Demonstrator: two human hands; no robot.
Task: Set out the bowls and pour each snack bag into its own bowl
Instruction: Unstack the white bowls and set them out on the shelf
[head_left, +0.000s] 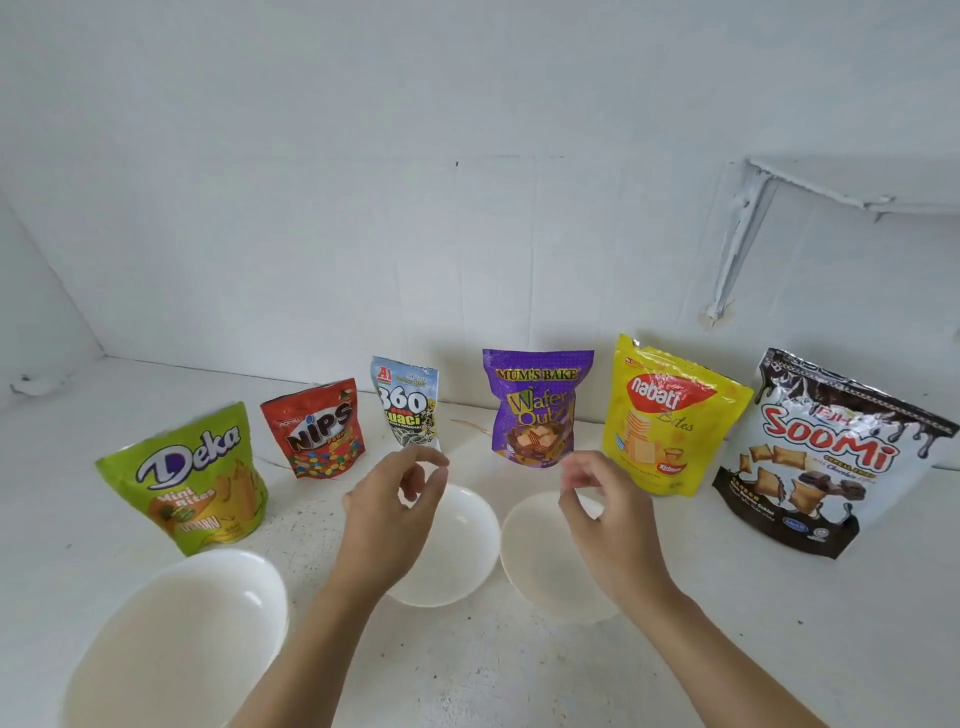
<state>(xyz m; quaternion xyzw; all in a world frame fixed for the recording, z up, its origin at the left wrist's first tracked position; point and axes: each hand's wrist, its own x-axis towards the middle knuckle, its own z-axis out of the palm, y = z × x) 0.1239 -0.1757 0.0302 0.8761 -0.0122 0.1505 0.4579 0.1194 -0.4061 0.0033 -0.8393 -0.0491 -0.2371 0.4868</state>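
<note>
Two bowls (460, 551) beneath hands (385, 519)

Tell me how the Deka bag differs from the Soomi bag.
The Deka bag is green and stands at the row's left end; the Soomi bag is white and dark brown, at the right end. The Soomi bag looks larger than the Deka bag. Both stand upright on the counter.

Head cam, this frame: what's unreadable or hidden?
1. Large white bowl: head view, near side cut off by the bottom edge.
2. Middle white bowl: head view, left part behind the left hand.
3. Right white bowl: head view, right part behind the right hand.
4. 360 Kuaci bag: head view, small print too small and blurred to read.
</note>
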